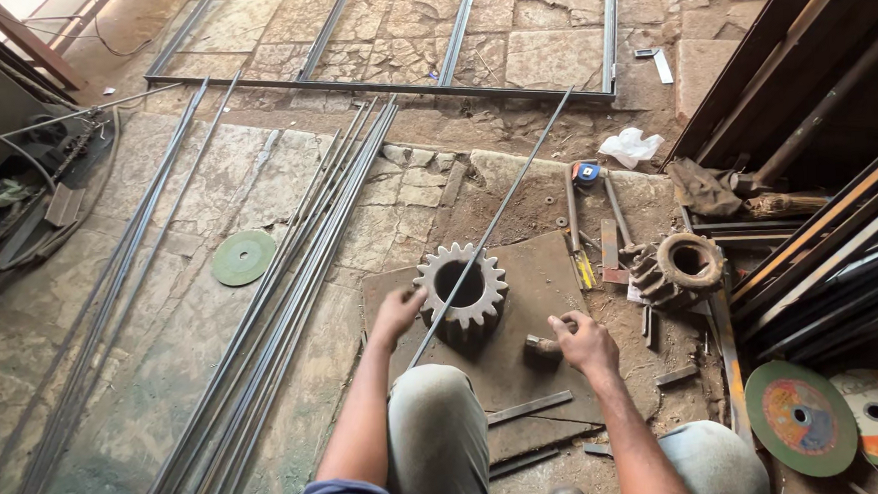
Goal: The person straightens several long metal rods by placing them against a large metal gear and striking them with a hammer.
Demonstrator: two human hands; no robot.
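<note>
Scanning from the far left: a bundle of long steel rods (262, 316) runs diagonally over the stone floor, well out to the left of the left-hand fingers.
Green disc: a round green cutting disc (243, 258) lies flat on the stone among those rods, well apart from both hands.
Left hand: the left hand (394, 313) is down at the left rim of the gear, fingers curled; they seem to close on the thin rod where it passes the gear, though the exact grip is hard to tell.
Thin rod: one thin rod (488, 229) slants from just beside the left fingers, over the gear's bore, and away up to the right.
Gear: the toothed steel gear (461, 291) sits on a rusty steel plate (540, 272), right between the two hands, touching the left fingertips.
Right hand: the right hand (584, 342) is wrapped shut around the handle of a hammer (542, 347), whose head rests on the plate just left of the fingers.
Second gear: another rusty gear (682, 264) lies up and to the right of the right fingers, near but not touching.
Far right: two worn cutting discs (800, 416), one green, one pale, lie flat well to the right of the right hand.
</note>
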